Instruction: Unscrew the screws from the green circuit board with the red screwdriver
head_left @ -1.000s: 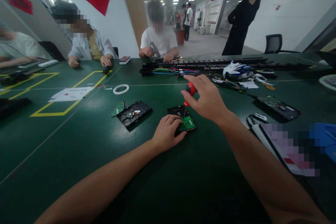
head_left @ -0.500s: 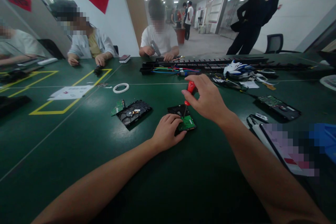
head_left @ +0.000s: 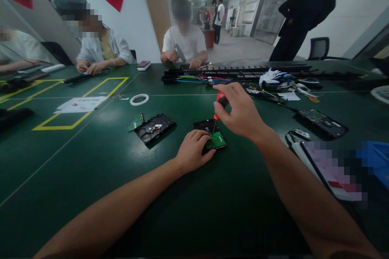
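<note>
In the head view, a hard drive (head_left: 203,125) with a green circuit board (head_left: 217,140) lies on the table in front of me. My left hand (head_left: 194,150) grips its near left side, thumb at the front edge and fingers over the board. My right hand (head_left: 240,109) is closed round the red and black handle of a screwdriver (head_left: 219,105). The screwdriver stands nearly upright, its tip down at the board beside my left fingertips. To the left lies another hard drive (head_left: 155,128), with a loose green circuit board (head_left: 136,122) at its corner.
A white ring (head_left: 139,99) and paper sheets (head_left: 80,105) lie to the left. Black rails with coloured wires (head_left: 197,79) run along the back. Gloves (head_left: 273,77), a third hard drive (head_left: 321,123) and a blue bin (head_left: 378,162) are at the right. Co-workers sit opposite.
My right fingers have shifted slightly on the screwdriver handle; my left hand stays put. A co-worker at the left has brought both hands together over a dark part. The standing person appears farther right.
</note>
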Tool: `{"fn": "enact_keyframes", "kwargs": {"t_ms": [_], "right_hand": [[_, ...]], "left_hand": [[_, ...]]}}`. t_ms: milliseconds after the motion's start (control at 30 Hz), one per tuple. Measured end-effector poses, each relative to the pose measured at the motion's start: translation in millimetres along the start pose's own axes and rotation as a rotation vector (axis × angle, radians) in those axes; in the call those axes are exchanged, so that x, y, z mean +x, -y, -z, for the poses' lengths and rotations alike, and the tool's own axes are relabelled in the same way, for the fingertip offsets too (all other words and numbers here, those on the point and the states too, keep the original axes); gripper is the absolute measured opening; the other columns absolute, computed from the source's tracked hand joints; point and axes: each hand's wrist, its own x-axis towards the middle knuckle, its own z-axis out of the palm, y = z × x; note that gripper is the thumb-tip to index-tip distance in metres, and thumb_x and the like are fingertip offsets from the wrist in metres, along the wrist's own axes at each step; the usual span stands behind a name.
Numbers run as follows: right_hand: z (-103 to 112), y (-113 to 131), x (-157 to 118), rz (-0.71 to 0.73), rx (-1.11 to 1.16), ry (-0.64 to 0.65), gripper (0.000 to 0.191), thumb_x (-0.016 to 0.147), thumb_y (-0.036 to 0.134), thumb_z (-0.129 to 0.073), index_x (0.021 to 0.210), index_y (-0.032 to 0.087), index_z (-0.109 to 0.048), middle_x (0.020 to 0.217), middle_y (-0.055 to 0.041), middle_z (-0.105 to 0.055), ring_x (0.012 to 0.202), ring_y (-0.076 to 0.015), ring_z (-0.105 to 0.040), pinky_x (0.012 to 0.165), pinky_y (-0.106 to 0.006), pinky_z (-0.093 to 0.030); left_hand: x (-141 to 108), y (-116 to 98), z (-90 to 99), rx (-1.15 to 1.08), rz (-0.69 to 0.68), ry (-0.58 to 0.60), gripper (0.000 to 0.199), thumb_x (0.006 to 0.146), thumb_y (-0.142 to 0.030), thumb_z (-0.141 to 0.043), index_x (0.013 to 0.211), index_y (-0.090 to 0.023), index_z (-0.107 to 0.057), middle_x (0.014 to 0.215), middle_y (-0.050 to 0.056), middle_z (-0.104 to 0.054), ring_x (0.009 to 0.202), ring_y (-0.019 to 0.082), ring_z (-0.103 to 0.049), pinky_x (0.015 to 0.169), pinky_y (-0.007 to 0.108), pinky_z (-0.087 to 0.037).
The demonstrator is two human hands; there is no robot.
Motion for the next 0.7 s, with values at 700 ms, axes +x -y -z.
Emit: {"fn": "enact_keyframes", "kwargs": {"t_ms": [700], "right_hand": [[-1.3,-1.2,0.6,-0.068,-0.042,0.081,0.045,0.097,0.035,-0.062,0.138,0.017,-0.059,0.125,-0.0177,-0.068,0.11,-0.0359,-0.068,0.097,-0.054,-0.055]], "left_hand": [[0.3,0.9,-0.9,-0.005,-0.005,0.0,0.035,0.096,-0.041,-0.076,0.125,-0.022,-0.068,0.134,0.012,-0.069,0.128,0.033,-0.063,0.112,0.055,-0.053]]}}
